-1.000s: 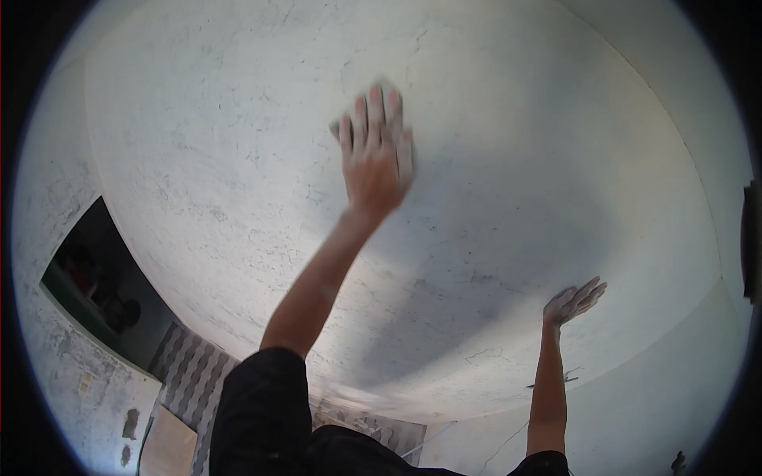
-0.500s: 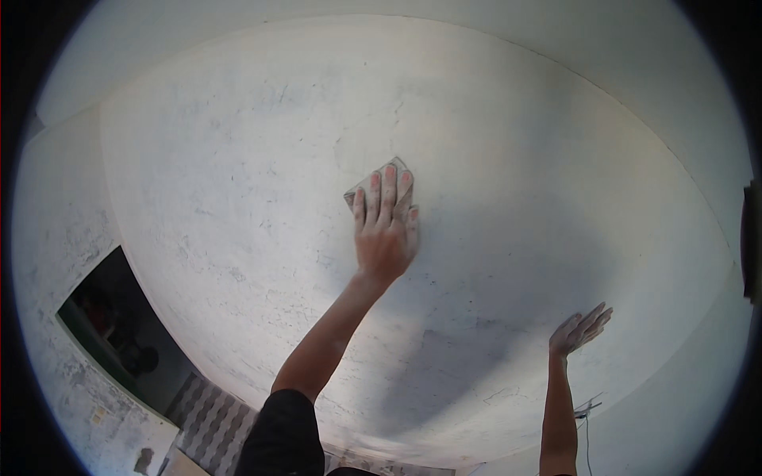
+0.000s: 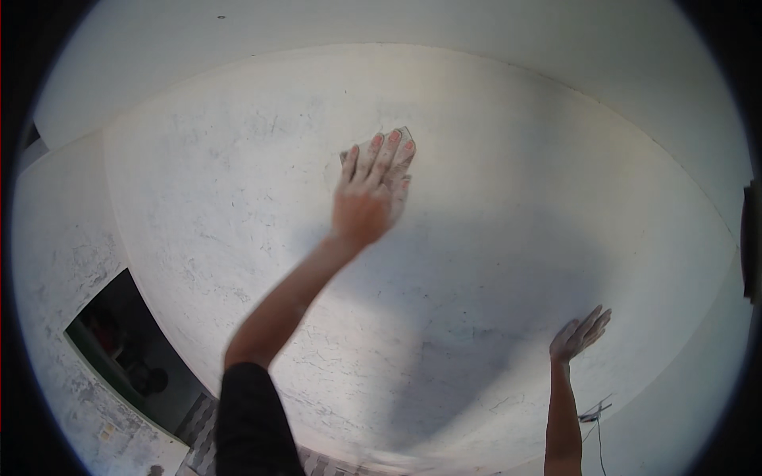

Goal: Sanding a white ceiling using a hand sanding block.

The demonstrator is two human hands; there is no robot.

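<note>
High on a pale, scuffed wall, my left hand presses a folded grey sheet of sandpaper flat to the surface. Its fingers lie over the sheet, whose corners stick out past the fingertips. White dust coats the fingers. Lower on the right, my right hand is raised with fingers stretched out and nothing in it. It is at the wall, also dusty; whether the palm touches cannot be made out. Fine cracks and grey patches mark the wall, and my shadow falls between my hands.
A dark opening lies at the lower left, with patterned floor tiles beside it. Loose wires poke out low on the right, near my right forearm. The ceiling meets the wall above, and a dark object stands at the right rim.
My left hand has slid up and slightly left across the wall with the sandpaper. My right hand stays nearly where it was. The view has tilted slightly upward.
</note>
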